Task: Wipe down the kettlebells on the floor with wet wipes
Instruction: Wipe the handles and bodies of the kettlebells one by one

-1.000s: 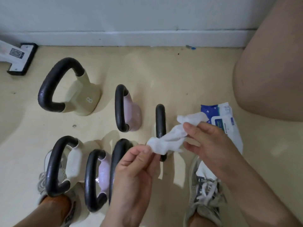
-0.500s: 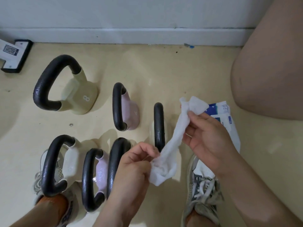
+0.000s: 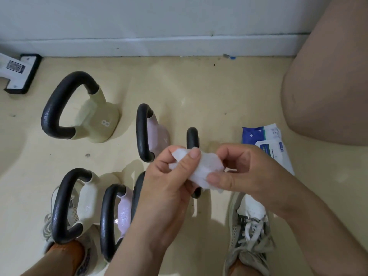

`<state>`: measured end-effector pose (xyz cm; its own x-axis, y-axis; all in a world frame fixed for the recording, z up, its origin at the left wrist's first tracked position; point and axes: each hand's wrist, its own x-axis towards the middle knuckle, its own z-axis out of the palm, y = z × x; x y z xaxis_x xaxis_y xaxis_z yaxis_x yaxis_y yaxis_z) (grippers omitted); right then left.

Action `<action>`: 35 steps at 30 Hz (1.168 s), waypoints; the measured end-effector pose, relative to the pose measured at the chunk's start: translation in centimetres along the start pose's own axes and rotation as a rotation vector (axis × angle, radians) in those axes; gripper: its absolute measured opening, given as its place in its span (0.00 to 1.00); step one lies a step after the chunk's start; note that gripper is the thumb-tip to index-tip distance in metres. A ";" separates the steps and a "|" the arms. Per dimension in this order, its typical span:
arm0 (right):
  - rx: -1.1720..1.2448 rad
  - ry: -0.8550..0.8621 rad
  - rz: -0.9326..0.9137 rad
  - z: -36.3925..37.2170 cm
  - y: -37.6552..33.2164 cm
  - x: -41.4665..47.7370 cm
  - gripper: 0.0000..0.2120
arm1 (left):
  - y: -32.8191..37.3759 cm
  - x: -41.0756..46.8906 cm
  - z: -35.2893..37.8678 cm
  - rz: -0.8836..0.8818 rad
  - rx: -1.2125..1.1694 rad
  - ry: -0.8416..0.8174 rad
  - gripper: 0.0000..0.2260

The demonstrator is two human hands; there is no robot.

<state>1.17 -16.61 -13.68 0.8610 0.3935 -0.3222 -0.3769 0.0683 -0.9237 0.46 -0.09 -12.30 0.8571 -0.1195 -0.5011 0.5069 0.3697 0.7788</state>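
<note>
Stretched out half a second ago, the wet wipe [image 3: 201, 168] is now bunched between left hand [image 3: 169, 188] and right hand [image 3: 245, 172], both pinching it, likely folded for wiping the kettlebells [image 3: 87, 116] beyond.

Facing two kettlebell rows on the floor [image 3: 219, 96]: back row [image 3: 157, 134] nearer the wall [image 3: 179, 16], front row [image 3: 87, 206] by the left shoe [image 3: 48, 226]. Holding a wipe [image 3: 201, 168] between left hand [image 3: 165, 196] and right hand [image 3: 245, 172] over the rows' right end, left of the wipes pack [image 3: 266, 140].

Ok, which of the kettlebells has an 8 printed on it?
The cream kettlebell at the back left of the group, the one with the widest black handle. No 8 shows on the others.
</note>
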 end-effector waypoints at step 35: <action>0.128 0.246 0.246 3.5 7.1 4.8 0.12 | -6.0 0.0 -1.0 0.256 1.107 0.391 0.11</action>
<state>1.42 -11.05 -21.01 0.7900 0.1818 -0.5856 -0.6089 0.1197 -0.7842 -2.67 -1.37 -17.42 0.9557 0.2002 -0.2156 0.2941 -0.6730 0.6786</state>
